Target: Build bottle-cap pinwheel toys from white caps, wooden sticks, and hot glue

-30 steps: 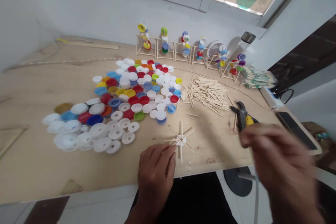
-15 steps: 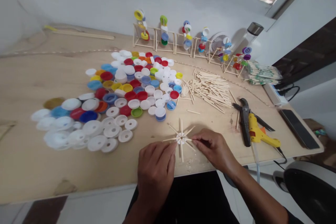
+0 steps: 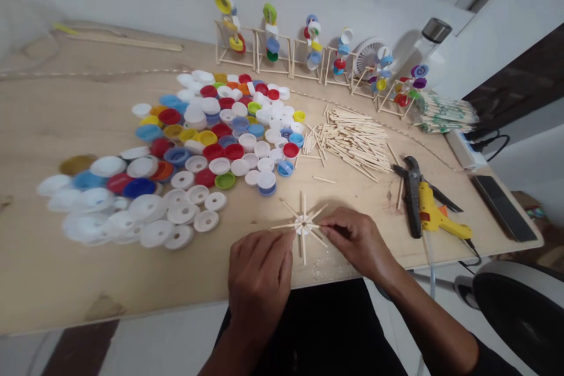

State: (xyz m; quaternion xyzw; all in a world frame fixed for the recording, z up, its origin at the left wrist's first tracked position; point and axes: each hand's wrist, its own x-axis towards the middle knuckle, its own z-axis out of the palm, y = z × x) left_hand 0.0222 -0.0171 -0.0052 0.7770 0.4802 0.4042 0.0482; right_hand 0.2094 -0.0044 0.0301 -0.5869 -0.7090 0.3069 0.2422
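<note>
A star of thin wooden sticks on a small white disc (image 3: 304,225) lies on the table in front of me, its sticks spread outward like spokes. My right hand (image 3: 355,238) is closed, with thumb and forefinger pinching the outer end of the right-hand stick. At the lower left of the star, my left hand (image 3: 259,267) has its fingers together, their tips against the disc's edge. That hand covers the star's lower-left part. A single loose stick (image 3: 324,180) lies just beyond the star.
Many coloured bottle caps (image 3: 233,151) cover the left and middle. Behind are a stick pile (image 3: 352,138), stick frames (image 3: 272,50) carrying caps, a small fan (image 3: 370,57) and a bottle (image 3: 425,50). Cutters (image 3: 413,197), a yellow glue gun (image 3: 434,211) and a phone (image 3: 503,207) lie right.
The camera view has shifted slightly, so the table things sit a little higher in the picture. Both hands stay at the stick star, in nearly the same hold.
</note>
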